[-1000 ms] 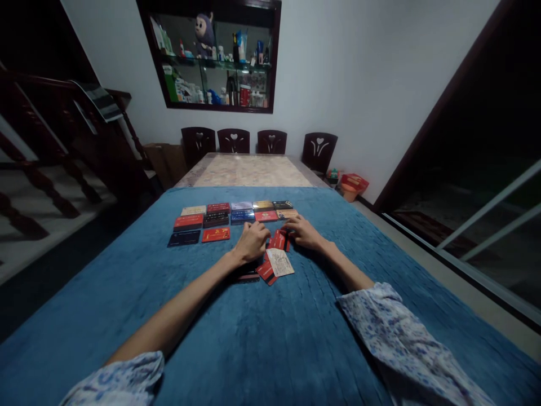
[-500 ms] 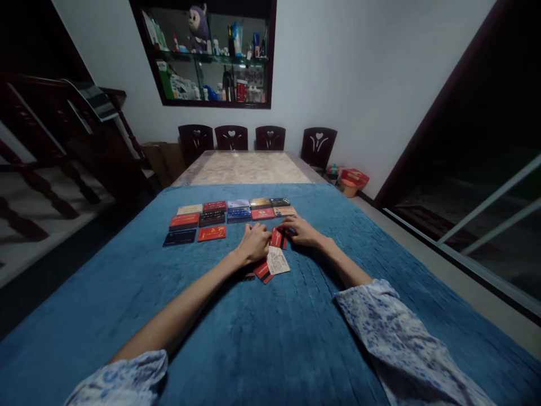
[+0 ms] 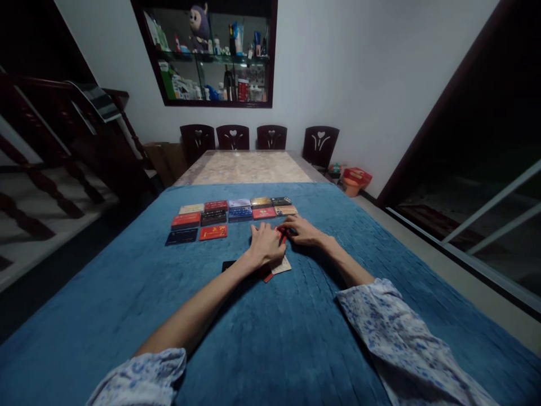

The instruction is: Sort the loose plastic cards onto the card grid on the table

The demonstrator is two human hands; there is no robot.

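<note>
Over the middle of the blue cloth, my left hand (image 3: 266, 246) curls its fingers at a red card (image 3: 283, 234) with a dark stripe, hiding most of it. My right hand (image 3: 302, 231) is closed on the card's right edge, thumb and fingers together. Beneath my left hand lie a cream card (image 3: 283, 265) with print and another red card (image 3: 269, 277), both partly covered. A black card (image 3: 228, 264) peeks out left of my left wrist. Beyond my hands are rows of card stacks, among them a blue stack (image 3: 240, 213) and a red-and-yellow card (image 3: 213, 232).
The blue cloth (image 3: 262, 338) covers the near part of a long table (image 3: 253, 166). Dark chairs (image 3: 233, 138) stand at its far end, below a wall cabinet. A wooden railing (image 3: 38, 84) is on the left; a red box (image 3: 358, 176) sits on the floor at right.
My left hand has slid right, closer to my right hand, and now covers more of the red card. The black card by my left wrist shows more. My right hand has barely moved.
</note>
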